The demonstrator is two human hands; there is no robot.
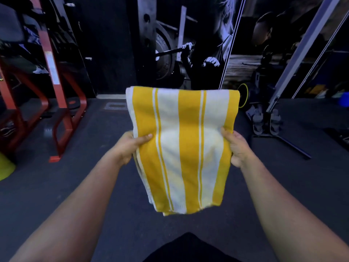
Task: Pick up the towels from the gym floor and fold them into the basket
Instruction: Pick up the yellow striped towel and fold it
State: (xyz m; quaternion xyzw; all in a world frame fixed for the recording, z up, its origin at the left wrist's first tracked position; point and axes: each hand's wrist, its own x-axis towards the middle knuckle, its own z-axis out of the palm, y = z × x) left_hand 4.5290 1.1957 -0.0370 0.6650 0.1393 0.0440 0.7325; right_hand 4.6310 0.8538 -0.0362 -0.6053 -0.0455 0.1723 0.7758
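Observation:
A yellow and white striped towel, folded into several layers, is held up in front of me above the dark gym floor. My left hand grips its left edge, thumb on top of the cloth. My right hand grips its right edge the same way. The fold line runs along the towel's far top edge, and the loose ends hang toward me. No basket shows in this view.
A red machine frame stands at the left. A lime-green object lies at the left edge. A grey stand with black feet is at the right, before a dark wall poster.

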